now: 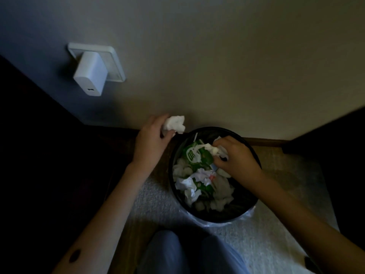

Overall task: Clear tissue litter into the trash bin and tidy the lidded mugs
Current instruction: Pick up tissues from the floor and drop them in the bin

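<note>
1. I see one trash bin point(217, 219) on the floor, its far rim close against the skirting board point(264, 141). Dark furniture point(39, 155) closes in left and right, and the open carpet point(256, 244) lies on the near side, by my knees point(164, 252).
2. My left hand point(152, 141) curls round a crumpled tissue wad point(174, 125), held outside the bin's far-left rim, near the wall.
3. My right hand point(237, 155) is over the bin's mouth on the far right, pinching a second tissue wad point(216, 150).
4. The bin is well filled with crumpled white tissues point(187, 185), too tangled to count, and green printed packaging point(197, 155). A clear liner point(249, 213) shows at the near-right rim.
5. Up left, one white charger point(89, 76) sits in one wall socket point(116, 64).
</note>
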Available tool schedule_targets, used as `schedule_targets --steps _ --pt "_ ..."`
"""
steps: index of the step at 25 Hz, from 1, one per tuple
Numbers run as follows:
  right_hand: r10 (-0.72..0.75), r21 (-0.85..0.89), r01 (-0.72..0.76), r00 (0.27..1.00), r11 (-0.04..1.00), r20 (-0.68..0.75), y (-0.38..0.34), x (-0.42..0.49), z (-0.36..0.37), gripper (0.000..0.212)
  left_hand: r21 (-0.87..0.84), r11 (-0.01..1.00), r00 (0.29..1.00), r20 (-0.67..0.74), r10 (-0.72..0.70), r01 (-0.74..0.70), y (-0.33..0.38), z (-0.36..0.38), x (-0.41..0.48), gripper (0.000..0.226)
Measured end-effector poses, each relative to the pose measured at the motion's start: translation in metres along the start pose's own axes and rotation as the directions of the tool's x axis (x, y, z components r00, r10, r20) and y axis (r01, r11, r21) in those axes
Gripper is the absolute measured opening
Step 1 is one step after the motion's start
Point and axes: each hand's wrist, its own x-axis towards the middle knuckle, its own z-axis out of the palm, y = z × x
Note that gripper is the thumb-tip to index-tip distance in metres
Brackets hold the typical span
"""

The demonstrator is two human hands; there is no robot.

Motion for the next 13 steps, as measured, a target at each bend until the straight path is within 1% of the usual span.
schedule_targets --steps 2,4,6,8,10,13 --pt "0.019 -0.021 -0.019 1.0 1.0 0.001 0.003 -0.008 0.001 0.027 0.026 0.997 0.997 0.022 0.073 -0.073 0.026 -0.005 -0.019 0.041" --pt "0.055 -0.051 -0.054 0.998 0.997 0.016 0.006 -0.014 0.005 0.024 0.083 0.99 0.989 0.103 0.103 -0.111 0.043 -0.002 -0.04 0.043" --pt "0.096 -0.086 -0.092 0.995 0.992 0.038 0.006 -0.021 0.005 0.024 0.19 0.973 0.973 0.213 0.09 -0.131 0.051 0.005 -0.06 0.046" --pt "0.115 -0.134 -0.103 0.99 0.986 0.084 0.004 -0.027 0.001 0.033 0.277 0.951 0.954 0.295 0.054 -0.139 0.054 0.01 -0.073 0.049" --pt "0.109 -0.163 -0.087 0.985 0.983 0.135 0.001 -0.036 -0.009 0.045 0.302 0.944 0.942 0.335 0.029 -0.137 0.059 0.01 -0.082 0.053" --pt "0.072 -0.176 -0.054 0.993 0.983 0.096 -0.005 -0.047 -0.036 0.047 0.295 0.939 0.941 0.331 0.073 -0.177 0.074 0.002 -0.084 0.053"
